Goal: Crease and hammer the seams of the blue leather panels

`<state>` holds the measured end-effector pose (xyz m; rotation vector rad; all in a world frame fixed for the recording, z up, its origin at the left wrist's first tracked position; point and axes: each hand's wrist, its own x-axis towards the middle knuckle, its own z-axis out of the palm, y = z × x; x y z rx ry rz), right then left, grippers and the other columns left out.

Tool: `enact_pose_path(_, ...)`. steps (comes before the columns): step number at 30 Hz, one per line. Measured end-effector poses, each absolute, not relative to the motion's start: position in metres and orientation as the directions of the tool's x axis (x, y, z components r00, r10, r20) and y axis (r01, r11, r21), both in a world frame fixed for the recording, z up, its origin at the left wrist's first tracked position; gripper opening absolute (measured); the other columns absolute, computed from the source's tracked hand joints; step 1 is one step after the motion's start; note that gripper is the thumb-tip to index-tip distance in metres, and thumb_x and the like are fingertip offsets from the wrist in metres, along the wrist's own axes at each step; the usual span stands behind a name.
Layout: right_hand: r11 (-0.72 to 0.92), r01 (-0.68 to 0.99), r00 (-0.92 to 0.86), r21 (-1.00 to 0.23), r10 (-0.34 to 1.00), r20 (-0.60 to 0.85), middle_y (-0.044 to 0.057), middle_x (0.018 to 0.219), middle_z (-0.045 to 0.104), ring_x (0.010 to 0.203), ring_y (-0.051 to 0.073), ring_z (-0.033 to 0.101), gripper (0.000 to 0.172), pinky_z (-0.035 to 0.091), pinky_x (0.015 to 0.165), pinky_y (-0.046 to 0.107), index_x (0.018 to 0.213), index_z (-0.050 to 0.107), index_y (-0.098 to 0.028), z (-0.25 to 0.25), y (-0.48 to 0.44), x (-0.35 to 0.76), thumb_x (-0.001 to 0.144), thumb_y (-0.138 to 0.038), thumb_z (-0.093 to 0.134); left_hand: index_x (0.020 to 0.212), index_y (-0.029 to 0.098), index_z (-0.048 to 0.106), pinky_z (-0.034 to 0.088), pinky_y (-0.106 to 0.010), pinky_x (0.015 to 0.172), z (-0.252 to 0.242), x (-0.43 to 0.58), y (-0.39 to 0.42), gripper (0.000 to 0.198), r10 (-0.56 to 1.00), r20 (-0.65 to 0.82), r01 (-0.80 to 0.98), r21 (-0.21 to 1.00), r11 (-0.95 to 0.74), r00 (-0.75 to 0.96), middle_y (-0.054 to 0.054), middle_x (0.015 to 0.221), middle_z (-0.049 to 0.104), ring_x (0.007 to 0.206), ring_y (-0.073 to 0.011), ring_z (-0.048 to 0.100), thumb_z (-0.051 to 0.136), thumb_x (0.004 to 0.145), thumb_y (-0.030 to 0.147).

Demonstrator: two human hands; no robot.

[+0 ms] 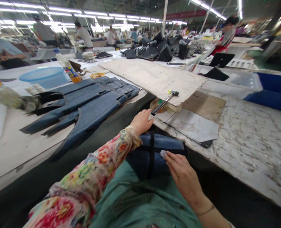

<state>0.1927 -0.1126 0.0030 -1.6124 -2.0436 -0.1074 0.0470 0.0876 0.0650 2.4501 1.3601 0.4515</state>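
Note:
A dark blue leather-like piece, seemingly a bag (pixel 164 141), with black straps rests over my lap against the table edge. My right hand (pixel 183 172) pinches a small whitish wad (pixel 163 154) against the bag's near side. Past the bag's far left corner, my left hand (pixel 142 123) is closed, with a bit of white (pixel 151 117) showing at its fingertips; what it grips is hidden. A hammer (pixel 163 105) with a yellow-and-dark head lies on the table, its handle end right by the left fingertips. I cannot tell whether they touch it.
Dark blue cut panels (pixel 95 107) lie stacked at left, by a blue basin (pixel 44 76) and a tilted bottle (pixel 70 69). A pale sheet (pixel 154 77) covers the middle. Cardboard (pixel 204 104) and plastic bins (pixel 240 80) are at right. Black bags (pixel 154 50) and people stand farther back.

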Motion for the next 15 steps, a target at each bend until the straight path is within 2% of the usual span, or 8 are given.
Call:
enact_pose_path(4, 0.260, 0.919, -0.094, -0.296, 0.874, 0.477, 0.009, 0.111, 0.064, 0.098, 0.020, 0.059, 0.032, 0.053, 0.084, 0.038, 0.114, 0.061, -0.018, -0.003, -0.114, 0.189, 0.088, -0.014, 0.043, 0.123, 0.008, 0.046, 0.039, -0.036, 0.096, 0.067, 0.113, 0.137, 0.045, 0.902, 0.008, 0.803, 0.452, -0.389, 0.432, -0.019, 0.121, 0.052, 0.113, -0.0268, 0.051, 0.057, 0.081, 0.021)
enact_pose_path(7, 0.274, 0.913, -0.095, -0.301, 0.863, 0.495, 0.008, 0.112, 0.064, 0.097, 0.020, 0.060, 0.035, 0.053, 0.084, 0.038, 0.117, 0.059, -0.020, -0.006, -0.114, 0.191, 0.088, -0.013, 0.041, 0.112, 0.010, 0.054, 0.048, -0.037, 0.085, 0.065, 0.145, 0.152, 0.031, 0.917, -0.078, 0.808, 0.506, -0.300, 0.390, -0.014, 0.110, 0.058, 0.099, -0.0216, 0.059, 0.057, 0.084, 0.023)
enact_pose_path(10, 0.286, 0.909, -0.101, -0.304, 0.856, 0.506, 0.008, 0.113, 0.064, 0.096, 0.020, 0.060, 0.036, 0.053, 0.084, 0.038, 0.120, 0.057, -0.021, -0.007, -0.114, 0.193, 0.089, -0.013, 0.041, 0.109, 0.014, 0.054, 0.053, -0.036, 0.074, 0.067, 0.152, 0.148, 0.028, 0.922, -0.100, 0.777, 0.576, -0.254, 0.375, -0.007, 0.105, 0.059, 0.087, -0.0166, 0.060, 0.054, 0.087, 0.031)
enact_pose_path(12, 0.286, 0.905, -0.096, -0.314, 0.858, 0.505, 0.007, 0.113, 0.064, 0.096, 0.020, 0.060, 0.036, 0.053, 0.085, 0.038, 0.120, 0.058, -0.022, -0.006, -0.114, 0.192, 0.089, -0.014, 0.042, 0.109, 0.011, 0.053, 0.053, -0.028, 0.065, 0.069, 0.139, 0.134, 0.029, 0.917, -0.094, 0.739, 0.626, -0.249, 0.389, -0.006, 0.096, 0.060, 0.077, -0.0125, 0.061, 0.048, 0.090, 0.032)
enact_pose_path(15, 0.277, 0.897, -0.077, -0.345, 0.866, 0.494, 0.007, 0.113, 0.064, 0.096, 0.022, 0.060, 0.035, 0.053, 0.085, 0.039, 0.118, 0.059, -0.021, -0.003, -0.115, 0.192, 0.088, -0.012, 0.043, 0.116, 0.005, 0.045, 0.042, -0.014, 0.055, 0.069, 0.094, 0.096, 0.043, 0.898, -0.075, 0.682, 0.678, -0.273, 0.434, -0.002, 0.084, 0.059, 0.068, -0.0050, 0.059, 0.022, 0.096, 0.036)
